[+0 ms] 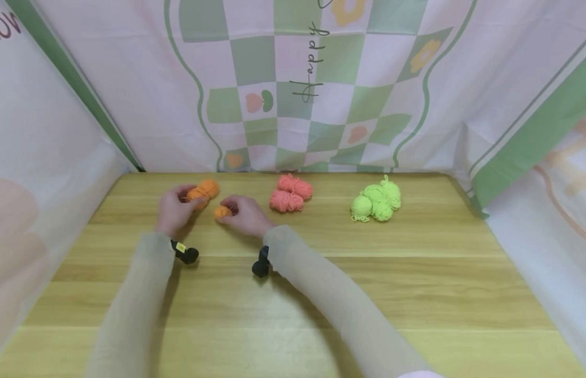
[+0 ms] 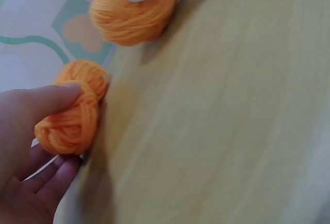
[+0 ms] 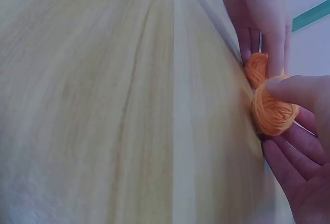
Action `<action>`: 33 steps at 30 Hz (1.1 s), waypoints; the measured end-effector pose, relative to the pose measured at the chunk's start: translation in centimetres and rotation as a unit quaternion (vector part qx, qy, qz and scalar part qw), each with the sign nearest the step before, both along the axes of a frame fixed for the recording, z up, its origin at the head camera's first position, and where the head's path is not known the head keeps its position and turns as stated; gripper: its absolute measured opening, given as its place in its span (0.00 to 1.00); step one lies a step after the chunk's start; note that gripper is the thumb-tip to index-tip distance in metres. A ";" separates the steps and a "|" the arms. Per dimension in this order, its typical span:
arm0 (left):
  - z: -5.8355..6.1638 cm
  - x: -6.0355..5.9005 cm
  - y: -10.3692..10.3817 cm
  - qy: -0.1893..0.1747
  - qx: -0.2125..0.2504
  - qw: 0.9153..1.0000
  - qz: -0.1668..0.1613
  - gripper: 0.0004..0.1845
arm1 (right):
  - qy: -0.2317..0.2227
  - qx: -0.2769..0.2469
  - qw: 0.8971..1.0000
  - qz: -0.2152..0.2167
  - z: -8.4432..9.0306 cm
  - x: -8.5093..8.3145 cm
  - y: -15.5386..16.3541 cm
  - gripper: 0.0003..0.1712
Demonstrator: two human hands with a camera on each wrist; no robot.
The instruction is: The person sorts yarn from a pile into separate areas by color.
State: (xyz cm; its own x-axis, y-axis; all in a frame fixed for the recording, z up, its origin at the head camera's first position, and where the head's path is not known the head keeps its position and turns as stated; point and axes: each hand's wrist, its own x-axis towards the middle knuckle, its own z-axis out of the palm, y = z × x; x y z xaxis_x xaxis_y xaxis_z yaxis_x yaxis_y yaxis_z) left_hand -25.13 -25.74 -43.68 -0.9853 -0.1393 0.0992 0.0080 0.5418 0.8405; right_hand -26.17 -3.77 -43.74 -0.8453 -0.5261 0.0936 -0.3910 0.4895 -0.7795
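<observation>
At the back left of the wooden table, my left hand [image 1: 175, 210] holds a ball of orange yarn [image 2: 69, 126] between thumb and fingers. Another orange yarn ball [image 1: 209, 187] lies right behind it, against it. To the right, my right hand [image 1: 248, 216] pinches a separate orange yarn ball [image 3: 276, 110], thumb on its near side and fingers around the other. In the left wrist view, that same ball [image 2: 131, 15] appears at the top, a gap away from the left hand's yarn.
Coral yarn balls [image 1: 290, 194] sit together just right of my right hand. Farther right is a cluster of several lime-green yarn balls [image 1: 377, 199]. A patterned cloth [image 1: 316, 105] hangs along the back edge of the wooden table [image 1: 416, 294], with more cloth at both sides.
</observation>
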 end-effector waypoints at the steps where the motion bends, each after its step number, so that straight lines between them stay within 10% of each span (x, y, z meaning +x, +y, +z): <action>1: -0.2 0.0 0.0 0.001 -0.001 1.000 0.004 0.28 | -0.002 -0.002 1.000 0.000 0.0 0.0 0.0 0.24; 33: -1.1 0.2 -0.1 0.003 -0.023 1.000 0.015 0.29 | -0.072 -0.113 0.987 -0.090 -0.7 0.5 -0.1 0.24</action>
State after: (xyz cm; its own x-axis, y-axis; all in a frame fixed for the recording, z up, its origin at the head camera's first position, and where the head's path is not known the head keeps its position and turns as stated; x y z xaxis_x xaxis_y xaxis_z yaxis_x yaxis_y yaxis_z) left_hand -24.96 -25.88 -44.76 -0.9800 -0.1640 0.1125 -0.0035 0.5798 0.8147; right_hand -25.68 -3.86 -44.42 -0.9362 -0.3455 0.0639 -0.1914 0.3489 -0.9174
